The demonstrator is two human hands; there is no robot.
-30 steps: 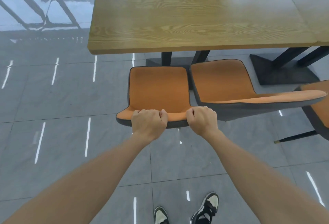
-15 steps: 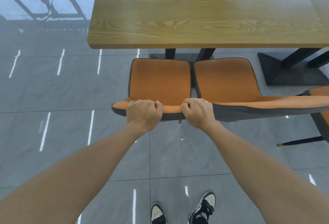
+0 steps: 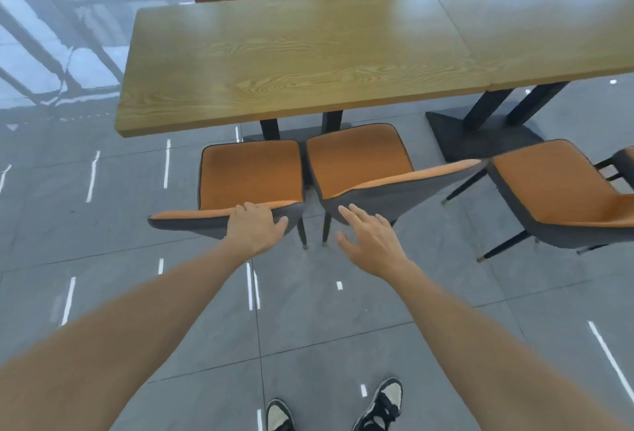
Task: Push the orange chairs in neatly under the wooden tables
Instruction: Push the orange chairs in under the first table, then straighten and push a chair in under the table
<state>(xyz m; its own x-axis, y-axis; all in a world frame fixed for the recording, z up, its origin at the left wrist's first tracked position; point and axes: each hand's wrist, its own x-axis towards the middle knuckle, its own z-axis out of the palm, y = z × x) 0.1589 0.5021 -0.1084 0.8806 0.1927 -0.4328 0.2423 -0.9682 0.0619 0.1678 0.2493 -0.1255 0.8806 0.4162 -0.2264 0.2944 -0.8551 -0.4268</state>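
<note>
Two orange chairs side by side at the wooden desk (image 3: 295, 63).

The left chair (image 3: 250, 178), orange seat with dark grey shell, sits partly under the desk. Left hand (image 3: 255, 228) rests on its backrest, fingers seemingly relaxed; right hand (image 3: 368, 242), earlier gripping it, now hovers spread beside the right chair (image 3: 363, 163).

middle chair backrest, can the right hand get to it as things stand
Probably yes: the right hand is open, its fingers just short of the middle chair backrest, with nothing between them.

single head-worn wide-angle view, looking forward and down; wooden table (image 3: 302, 53) ahead, floor (image 3: 103, 225) below
</note>
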